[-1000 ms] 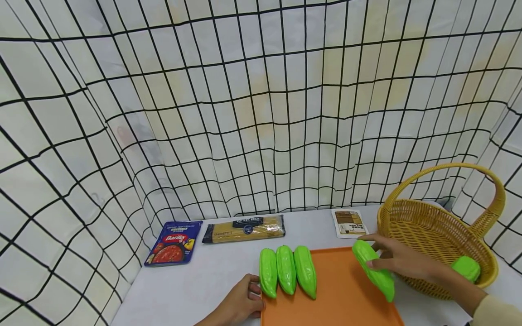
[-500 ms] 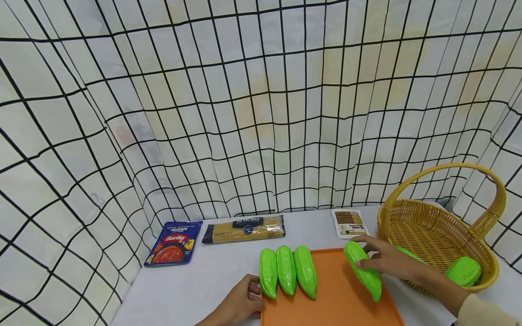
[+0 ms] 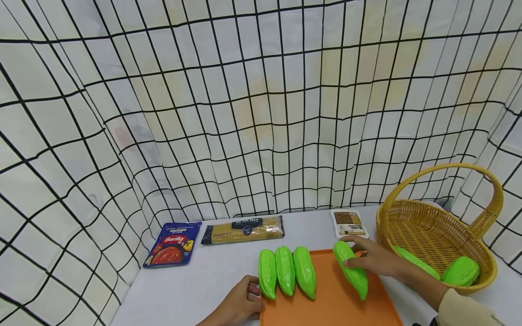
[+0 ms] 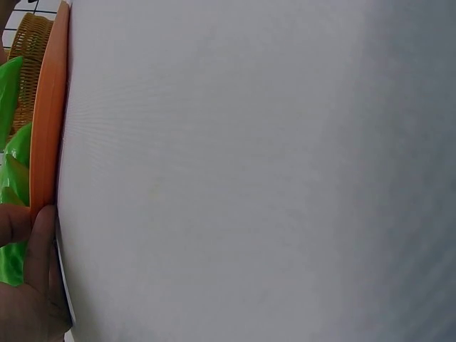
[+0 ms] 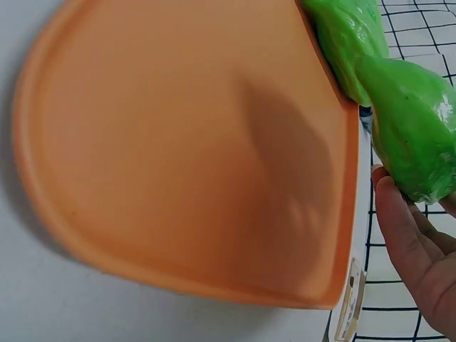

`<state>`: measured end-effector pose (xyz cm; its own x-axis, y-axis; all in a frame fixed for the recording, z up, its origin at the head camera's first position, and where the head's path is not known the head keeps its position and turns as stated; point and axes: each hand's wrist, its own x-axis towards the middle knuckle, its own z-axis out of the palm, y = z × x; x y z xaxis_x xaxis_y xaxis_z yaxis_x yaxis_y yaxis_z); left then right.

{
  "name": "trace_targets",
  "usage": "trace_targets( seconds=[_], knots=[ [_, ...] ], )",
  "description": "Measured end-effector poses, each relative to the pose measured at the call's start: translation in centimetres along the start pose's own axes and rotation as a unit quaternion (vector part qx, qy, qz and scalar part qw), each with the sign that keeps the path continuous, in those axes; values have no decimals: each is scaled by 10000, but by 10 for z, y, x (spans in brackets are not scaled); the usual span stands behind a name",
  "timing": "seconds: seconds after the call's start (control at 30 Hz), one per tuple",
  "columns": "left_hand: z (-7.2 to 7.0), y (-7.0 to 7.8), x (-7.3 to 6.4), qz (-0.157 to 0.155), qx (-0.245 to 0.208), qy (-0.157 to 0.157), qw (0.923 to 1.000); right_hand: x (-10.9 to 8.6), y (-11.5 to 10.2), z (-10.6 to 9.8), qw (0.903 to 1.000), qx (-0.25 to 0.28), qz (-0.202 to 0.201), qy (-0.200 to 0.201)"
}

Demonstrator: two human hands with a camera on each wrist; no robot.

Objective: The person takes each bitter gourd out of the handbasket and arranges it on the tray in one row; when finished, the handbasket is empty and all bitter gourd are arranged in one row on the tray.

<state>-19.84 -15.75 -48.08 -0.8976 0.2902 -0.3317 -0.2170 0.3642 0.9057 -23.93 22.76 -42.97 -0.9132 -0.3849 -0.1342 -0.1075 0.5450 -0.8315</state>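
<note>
My right hand [image 3: 373, 259] grips a bright green bitter melon [image 3: 351, 274], glossy and tapered, tilted over the right part of an orange tray [image 3: 326, 312]. In the right wrist view the fingers curl at the blunt end of this bitter melon [image 5: 417, 121], and its shadow falls on the tray. Three similar bitter melons [image 3: 285, 271] lie side by side along the tray's left part. My left hand [image 3: 240, 301] pinches the tray's left rim; the left wrist view shows the thumb inside the rim [image 4: 48, 121] and the fingers outside it.
At the right stands a wicker basket [image 3: 424, 226] with a tall handle and green bitter melons [image 3: 461, 271] inside. Along the back lie a blue Barilla pouch [image 3: 173, 244], a spaghetti pack [image 3: 244, 230] and a white-brown packet [image 3: 349, 223]. A grid-patterned cloth [image 3: 261, 113] walls the table.
My right hand has carried the bitter melon leftward over the tray, away from the basket. Another bitter melon in the basket has come into view behind the arm. The left hand stays at the rim.
</note>
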Motion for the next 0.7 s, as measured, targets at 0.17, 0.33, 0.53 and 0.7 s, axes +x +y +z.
trace_targets(
  seconds=[0.17,0.33,0.53,0.7],
  knots=[
    [0,0,4,-183,160,20,9997,9,3,4,10000,-15,56,2],
    [0,0,5,-253,220,22,9994,18,3,11,9997,190,129,-125],
    [-1,0,2,-135,63,-23,9999,26,-2,17,10000,-34,47,-70],
    [0,0,1,20,10,-85,10000,34,-4,22,9999,-99,-29,-129]
  ],
)
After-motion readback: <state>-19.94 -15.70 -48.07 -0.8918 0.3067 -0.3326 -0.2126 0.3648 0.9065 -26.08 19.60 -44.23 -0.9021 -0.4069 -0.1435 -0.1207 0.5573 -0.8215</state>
